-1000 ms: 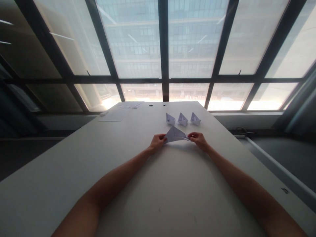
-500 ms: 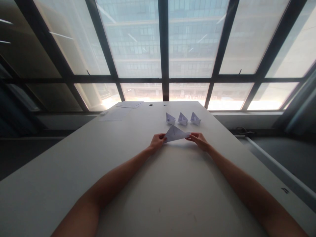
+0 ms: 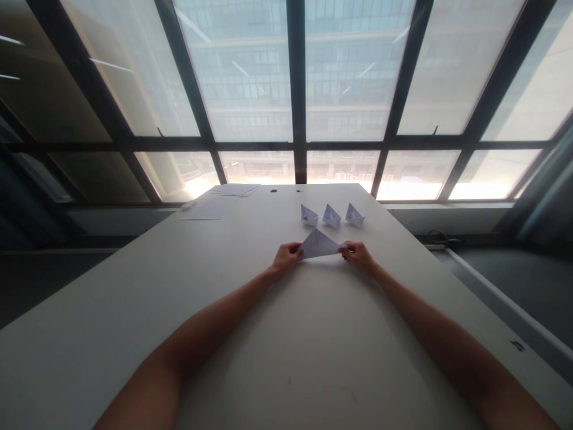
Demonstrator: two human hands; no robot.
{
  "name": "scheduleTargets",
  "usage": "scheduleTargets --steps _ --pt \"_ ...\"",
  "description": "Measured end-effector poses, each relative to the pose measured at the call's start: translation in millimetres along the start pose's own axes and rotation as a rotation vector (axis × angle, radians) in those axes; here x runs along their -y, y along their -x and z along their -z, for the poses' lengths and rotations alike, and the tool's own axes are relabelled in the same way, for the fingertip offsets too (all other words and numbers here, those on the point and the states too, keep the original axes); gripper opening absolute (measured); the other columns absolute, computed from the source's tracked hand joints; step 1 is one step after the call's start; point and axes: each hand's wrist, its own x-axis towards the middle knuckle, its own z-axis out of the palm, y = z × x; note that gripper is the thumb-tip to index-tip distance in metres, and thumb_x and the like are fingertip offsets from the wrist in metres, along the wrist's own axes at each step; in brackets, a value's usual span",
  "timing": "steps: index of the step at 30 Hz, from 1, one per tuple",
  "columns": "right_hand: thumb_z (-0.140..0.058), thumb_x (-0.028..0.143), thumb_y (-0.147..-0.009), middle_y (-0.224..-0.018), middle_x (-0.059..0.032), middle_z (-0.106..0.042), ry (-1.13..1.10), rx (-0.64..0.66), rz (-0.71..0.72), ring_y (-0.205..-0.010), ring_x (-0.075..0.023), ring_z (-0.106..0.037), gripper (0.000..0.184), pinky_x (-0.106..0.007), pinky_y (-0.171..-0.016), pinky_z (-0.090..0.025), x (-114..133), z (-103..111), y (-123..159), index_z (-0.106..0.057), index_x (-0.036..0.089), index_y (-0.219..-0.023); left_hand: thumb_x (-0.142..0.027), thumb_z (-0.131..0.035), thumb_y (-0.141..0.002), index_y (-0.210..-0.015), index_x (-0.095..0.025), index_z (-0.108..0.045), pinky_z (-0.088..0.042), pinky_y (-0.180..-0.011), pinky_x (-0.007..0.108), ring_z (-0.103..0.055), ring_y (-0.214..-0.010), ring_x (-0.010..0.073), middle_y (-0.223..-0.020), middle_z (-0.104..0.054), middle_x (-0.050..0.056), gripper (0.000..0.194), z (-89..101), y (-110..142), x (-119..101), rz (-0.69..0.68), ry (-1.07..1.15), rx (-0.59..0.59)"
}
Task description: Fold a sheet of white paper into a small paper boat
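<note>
A folded white paper triangle [image 3: 319, 245] is held just above the white table [image 3: 286, 334], point up. My left hand [image 3: 286, 257] pinches its left corner. My right hand [image 3: 357, 254] pinches its right corner. Both arms reach forward across the table. Behind the triangle stand three small folded paper boats [image 3: 332, 215] in a row, apart from my hands.
Loose sheets of white paper [image 3: 210, 209] and a thin stack [image 3: 236, 190] lie at the table's far left. Two dark round holes [image 3: 274, 191] mark the far edge. Large dark-framed windows [image 3: 295, 89] fill the wall beyond. A sill with a cable runs along the right.
The right corner of the triangle has risen slightly, and my right hand has shifted a little inward and closed more on it. My left hand has stayed put.
</note>
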Motion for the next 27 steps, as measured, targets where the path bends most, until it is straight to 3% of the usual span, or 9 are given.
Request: scheduleTargets --steps 10,19,21,24,27 --pt "-0.065 0.046 -0.082 -0.085 -0.0082 -0.066 -0.018 0.009 0.054 -0.071 -0.0192 -0.060 0.031 -0.029 -0.063 -0.048 -7.5 -7.0 -0.1 -0.074 0.018 -0.073 -0.050 -0.078 -0.069 -0.100 -0.012 -0.076 -0.050 -0.089 0.037 -0.068 -0.094 0.0267 -0.103 -0.075 0.012 0.050 0.0 1.3 -3.6 -0.008 -0.027 0.007" --pt "-0.062 0.042 -0.084 -0.071 -0.0025 -0.063 0.070 -0.044 0.077 -0.065 -0.0167 -0.053 0.027 -0.029 -0.065 -0.043 2.0 -8.1 1.1 -0.069 0.019 -0.074 -0.052 -0.077 -0.069 -0.100 -0.011 -0.076 -0.049 -0.091 0.038 -0.068 -0.095 0.0275 -0.106 -0.075 0.013 0.051 -0.5 1.8 -3.8 -0.027 -0.013 0.017" --pt "-0.065 0.041 -0.080 -0.067 -0.0004 -0.061 0.038 -0.102 0.044 -0.062 -0.0164 -0.052 0.023 -0.029 -0.062 -0.043 1.4 -10.0 0.5 -0.067 0.019 -0.083 -0.052 -0.077 -0.069 -0.101 -0.010 -0.076 -0.049 -0.091 0.039 -0.068 -0.095 0.0276 -0.106 -0.074 0.014 0.053 -0.5 1.7 -3.4 -0.027 -0.017 0.019" --pt "-0.069 0.041 -0.075 -0.065 0.0027 -0.059 -0.091 -0.140 -0.015 -0.058 -0.0156 -0.053 0.035 -0.028 -0.057 -0.042 0.1 -11.7 -0.5 -0.062 0.019 -0.102 -0.055 -0.077 -0.068 -0.101 -0.010 -0.076 -0.049 -0.090 0.038 -0.068 -0.094 0.0275 -0.104 -0.075 0.014 0.055 -0.9 1.6 -3.0 -0.022 -0.017 0.019" --pt "-0.067 0.043 -0.077 -0.059 0.0050 -0.057 -0.203 -0.157 -0.078 -0.055 -0.0153 -0.055 0.041 -0.027 -0.055 -0.044 0.8 -11.5 -1.0 -0.057 0.019 -0.108 -0.057 -0.079 -0.066 -0.101 -0.010 -0.075 -0.049 -0.089 0.038 -0.067 -0.095 0.0279 -0.104 -0.075 0.013 0.058 -1.7 1.9 -3.0 -0.012 0.010 0.034"
